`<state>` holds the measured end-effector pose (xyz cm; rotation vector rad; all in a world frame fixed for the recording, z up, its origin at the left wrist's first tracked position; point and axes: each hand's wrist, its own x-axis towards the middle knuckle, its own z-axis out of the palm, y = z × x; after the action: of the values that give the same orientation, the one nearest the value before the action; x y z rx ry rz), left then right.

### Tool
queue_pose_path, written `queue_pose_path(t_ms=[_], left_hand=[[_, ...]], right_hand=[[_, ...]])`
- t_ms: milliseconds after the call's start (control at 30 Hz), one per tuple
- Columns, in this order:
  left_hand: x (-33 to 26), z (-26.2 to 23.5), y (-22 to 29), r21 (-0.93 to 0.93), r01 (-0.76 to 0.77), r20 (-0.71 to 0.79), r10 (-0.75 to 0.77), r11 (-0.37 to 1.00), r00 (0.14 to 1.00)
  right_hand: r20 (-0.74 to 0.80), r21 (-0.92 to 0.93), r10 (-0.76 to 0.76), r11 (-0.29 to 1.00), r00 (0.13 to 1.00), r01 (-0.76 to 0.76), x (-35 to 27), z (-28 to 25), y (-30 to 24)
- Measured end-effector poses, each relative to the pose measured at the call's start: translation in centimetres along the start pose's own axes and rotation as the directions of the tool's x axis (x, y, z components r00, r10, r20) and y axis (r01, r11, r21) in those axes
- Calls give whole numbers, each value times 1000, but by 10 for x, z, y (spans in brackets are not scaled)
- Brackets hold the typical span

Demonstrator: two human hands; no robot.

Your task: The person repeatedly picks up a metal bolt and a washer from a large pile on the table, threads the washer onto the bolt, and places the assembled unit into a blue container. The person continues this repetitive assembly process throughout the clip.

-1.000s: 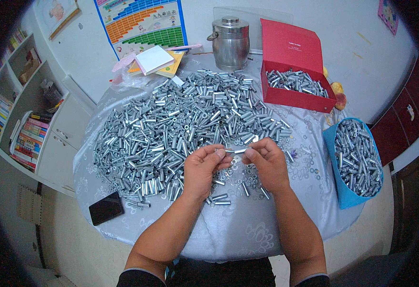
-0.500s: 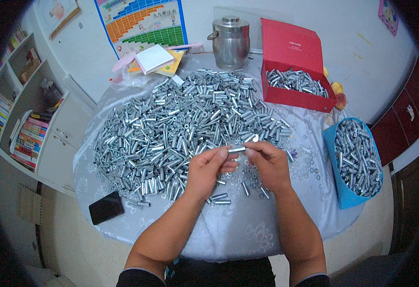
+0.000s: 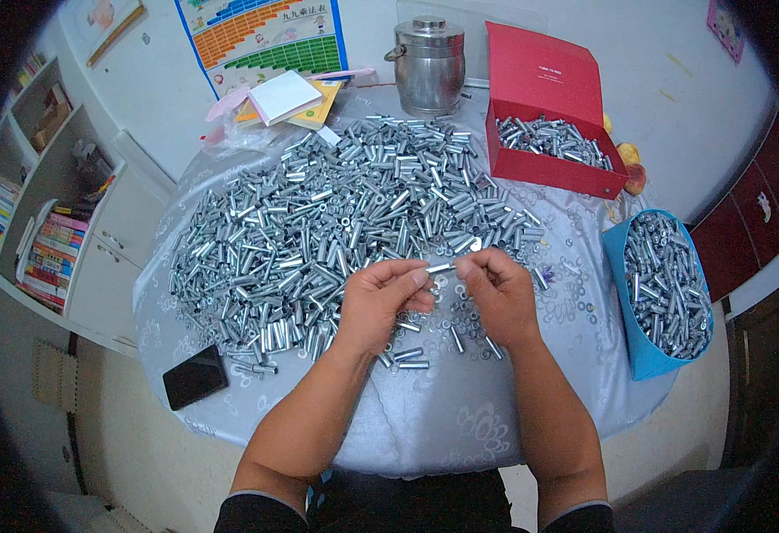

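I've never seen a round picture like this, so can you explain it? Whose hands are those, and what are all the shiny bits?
The picture comes from a wide camera worn on a person's head, looking down, so straight edges bend. The two arms rising from the bottom are that person's own. The left hand and right hand together pinch one small metal tube between their fingertips. Below them is a round table under a pale cloth, heaped with a pile of metal tubes. More tubes fill a red box and a blue bag. There is also a steel pot and a black phone.
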<state>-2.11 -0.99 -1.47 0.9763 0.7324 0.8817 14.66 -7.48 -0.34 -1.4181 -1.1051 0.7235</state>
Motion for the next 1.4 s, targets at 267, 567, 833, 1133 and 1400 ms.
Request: queue_pose_path(t_ms=[267,567,833,1133,1400], left_hand=[[5,-6,-2,40,-57,-117,61,998,991],[4,-5,-3,43,-70,-126,74,997,989],[3,-2,-5,73,-61,-129,70,995,989],[3,-2,-4,66,-72,-108,79,995,991],[2,-1,-4,6,24,-33,-24,1000,999]], right_hand=[[169,-576,-206,773,964,266,10,-22,29],[166,-792,116,607,979,63,6,-4,0],[198,-804,85,584,977,112,0,-4,3],[128,-544,-15,835,992,83,1,-7,12],[98,308,174,931,980,-196,7,-10,9]])
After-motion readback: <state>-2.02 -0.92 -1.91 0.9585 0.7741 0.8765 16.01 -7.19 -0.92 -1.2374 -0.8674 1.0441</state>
